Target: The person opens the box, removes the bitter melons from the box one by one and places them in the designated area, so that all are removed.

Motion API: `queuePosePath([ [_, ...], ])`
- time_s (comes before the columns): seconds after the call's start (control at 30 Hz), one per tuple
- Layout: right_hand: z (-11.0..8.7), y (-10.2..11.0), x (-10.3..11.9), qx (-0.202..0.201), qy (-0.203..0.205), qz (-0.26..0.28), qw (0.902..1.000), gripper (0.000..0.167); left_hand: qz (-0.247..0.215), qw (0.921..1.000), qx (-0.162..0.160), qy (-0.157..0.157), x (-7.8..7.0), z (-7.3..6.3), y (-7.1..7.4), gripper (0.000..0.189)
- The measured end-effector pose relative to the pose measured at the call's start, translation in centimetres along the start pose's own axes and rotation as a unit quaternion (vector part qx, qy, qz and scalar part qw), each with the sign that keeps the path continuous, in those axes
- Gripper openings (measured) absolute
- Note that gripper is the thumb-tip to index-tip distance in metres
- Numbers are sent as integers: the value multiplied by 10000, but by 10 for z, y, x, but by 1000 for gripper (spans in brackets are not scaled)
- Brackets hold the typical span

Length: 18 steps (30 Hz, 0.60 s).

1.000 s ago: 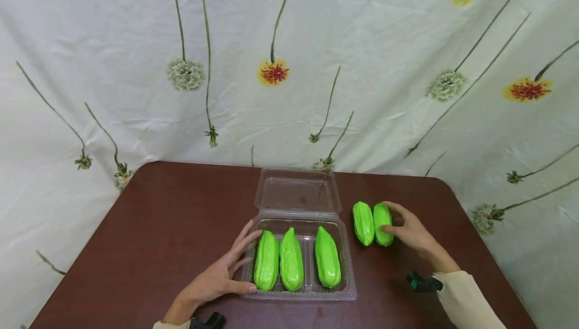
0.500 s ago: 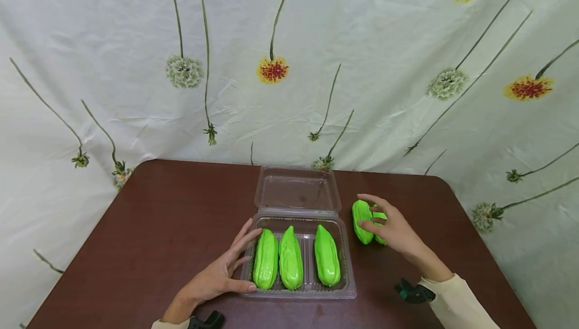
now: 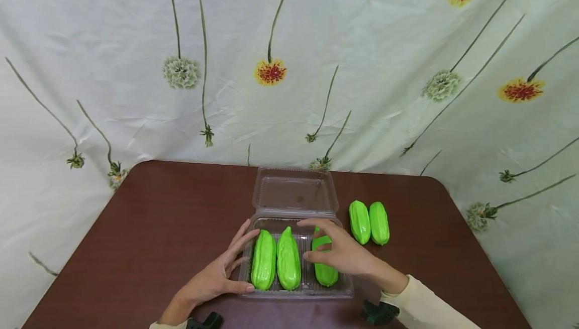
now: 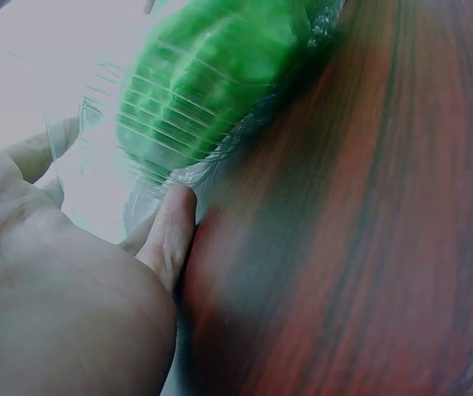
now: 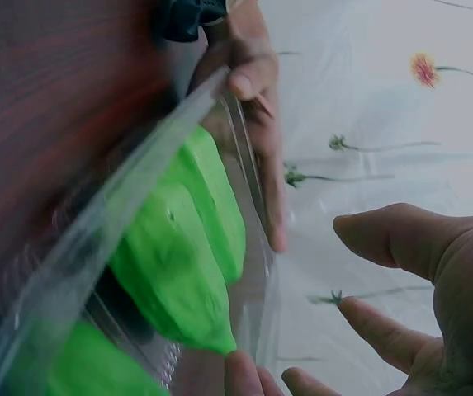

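A clear plastic clamshell container (image 3: 307, 289) lies with its lid raised on the table. Inside are three glossy green, ridged, gourd-like pieces: one at left (image 3: 264, 259), one in the middle (image 3: 288, 261), one at right (image 3: 326, 273). My left hand (image 3: 220, 271) rests along the container's left side, fingers stretched out and thumb at the front corner. The left wrist view shows a finger (image 4: 170, 227) against the clear wall. Over the right piece hovers my right hand (image 3: 346, 253), thumb and fingers spread, holding nothing; it partly hides that piece.
Two more green pieces, a left one (image 3: 359, 222) and a right one (image 3: 379, 223), lie side by side right of the container. The lid (image 3: 295, 193) leans back behind it. A flower-patterned cloth (image 3: 289, 93) hangs behind the brown table (image 3: 181, 218).
My right hand has moved left and toward me, from the two loose green pieces to over the container. Those pieces stay on the table. My left hand keeps its place.
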State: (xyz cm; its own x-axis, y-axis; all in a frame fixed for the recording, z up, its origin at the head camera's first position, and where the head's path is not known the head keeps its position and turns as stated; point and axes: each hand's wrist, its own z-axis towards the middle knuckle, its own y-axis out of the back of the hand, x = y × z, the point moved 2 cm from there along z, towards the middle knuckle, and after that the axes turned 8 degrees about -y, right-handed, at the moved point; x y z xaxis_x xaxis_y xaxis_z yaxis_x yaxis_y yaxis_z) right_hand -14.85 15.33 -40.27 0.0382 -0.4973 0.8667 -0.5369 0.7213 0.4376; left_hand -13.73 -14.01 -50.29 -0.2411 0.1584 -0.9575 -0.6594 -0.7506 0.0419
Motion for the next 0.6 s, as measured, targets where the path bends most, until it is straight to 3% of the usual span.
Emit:
queuePosePath([
  [0.23,8,-26,4,371,195,-317,9986,53,39,10000,-1,-6,-1,-1,0,99],
  [0.6,15,-49,2,426,145,-1008,9939,60,-36,10000,2,6,-1,0,0,98],
])
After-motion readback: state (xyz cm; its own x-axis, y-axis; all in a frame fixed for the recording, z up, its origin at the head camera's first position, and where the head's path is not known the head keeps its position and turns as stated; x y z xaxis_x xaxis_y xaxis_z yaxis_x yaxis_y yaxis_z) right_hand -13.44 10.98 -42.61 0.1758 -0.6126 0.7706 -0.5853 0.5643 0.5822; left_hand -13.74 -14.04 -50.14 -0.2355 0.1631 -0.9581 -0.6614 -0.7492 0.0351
